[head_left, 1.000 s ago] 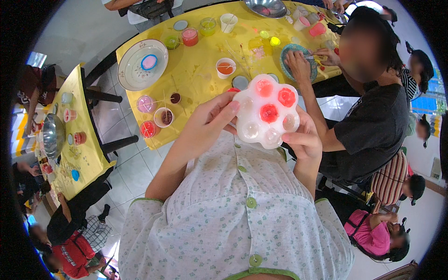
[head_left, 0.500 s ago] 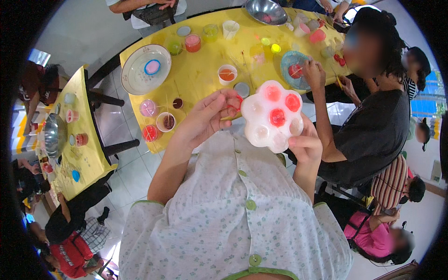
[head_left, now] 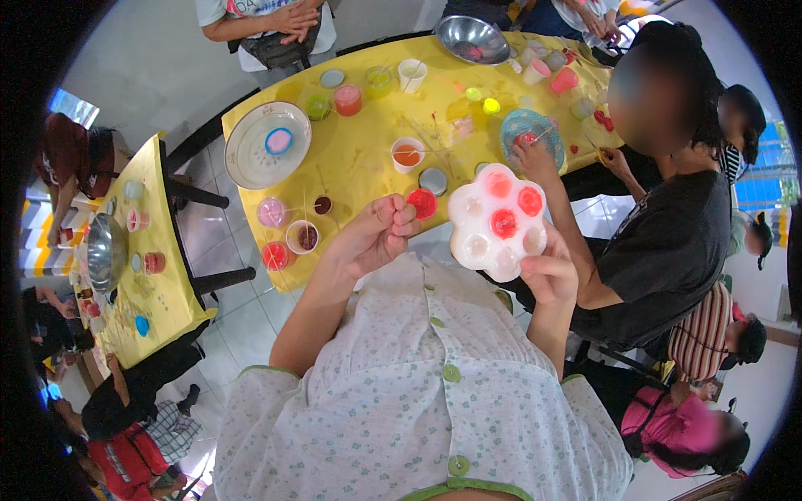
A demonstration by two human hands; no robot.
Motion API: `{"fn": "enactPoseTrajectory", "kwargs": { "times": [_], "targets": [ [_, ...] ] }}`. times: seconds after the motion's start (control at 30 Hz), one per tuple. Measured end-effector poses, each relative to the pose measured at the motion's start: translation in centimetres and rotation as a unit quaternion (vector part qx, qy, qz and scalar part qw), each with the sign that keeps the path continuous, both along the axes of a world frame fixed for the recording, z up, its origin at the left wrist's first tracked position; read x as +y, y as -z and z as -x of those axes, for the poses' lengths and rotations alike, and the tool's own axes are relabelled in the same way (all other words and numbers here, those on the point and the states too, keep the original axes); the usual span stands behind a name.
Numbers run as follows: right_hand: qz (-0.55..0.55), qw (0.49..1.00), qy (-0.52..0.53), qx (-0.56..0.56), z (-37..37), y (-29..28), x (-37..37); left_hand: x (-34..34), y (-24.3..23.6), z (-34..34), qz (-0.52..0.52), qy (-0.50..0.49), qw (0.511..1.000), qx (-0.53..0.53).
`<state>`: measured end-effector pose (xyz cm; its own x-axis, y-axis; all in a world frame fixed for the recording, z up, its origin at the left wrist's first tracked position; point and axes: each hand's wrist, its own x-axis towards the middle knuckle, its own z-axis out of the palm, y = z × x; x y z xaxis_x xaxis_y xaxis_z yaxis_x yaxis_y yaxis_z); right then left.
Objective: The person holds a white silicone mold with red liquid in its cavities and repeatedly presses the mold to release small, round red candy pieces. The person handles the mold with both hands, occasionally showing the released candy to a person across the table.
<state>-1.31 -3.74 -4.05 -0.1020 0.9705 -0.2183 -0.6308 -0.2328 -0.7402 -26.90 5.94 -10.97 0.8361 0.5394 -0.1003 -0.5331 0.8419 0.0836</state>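
Observation:
My right hand [head_left: 551,271] grips the lower right edge of a white flower-shaped paint palette [head_left: 479,225], thumb on its face. Glossy red fills three of the palette's round wells; the others look whitish or bare. To its left, my left hand [head_left: 383,232] is raised with fingers curled and pressed together; what they hold, if anything, is hidden. Just beyond those fingers a small round container of red [head_left: 422,203] stands at the table's near edge. A grey round lid [head_left: 433,180] and a white cup of orange liquid with a stick [head_left: 407,155] are close behind it.
A yellow-covered table [head_left: 359,179] curves ahead, bearing a wide enamel basin [head_left: 242,159], a metal bowl [head_left: 462,42] and several colour cups. At right, a person in black [head_left: 660,250] reaches into a blue bowl [head_left: 545,154]. A second table [head_left: 175,288] stands left.
My left hand has drawn back from the palette's edge, down and left, its fingers curling closed. The palette has shifted slightly right and down. The neighbour's hand has lowered into the blue bowl.

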Motion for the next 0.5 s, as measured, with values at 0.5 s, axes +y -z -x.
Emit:
{"fn": "enactPoseTrajectory", "kwargs": {
  "times": [0.5],
  "targets": [
    [0.006, 1.000, 0.000, 0.001, -0.4, 0.1, 0.2, -1.0, -3.4, -0.7, -0.262, -0.124, 0.867, 0.406]
  ]
}}
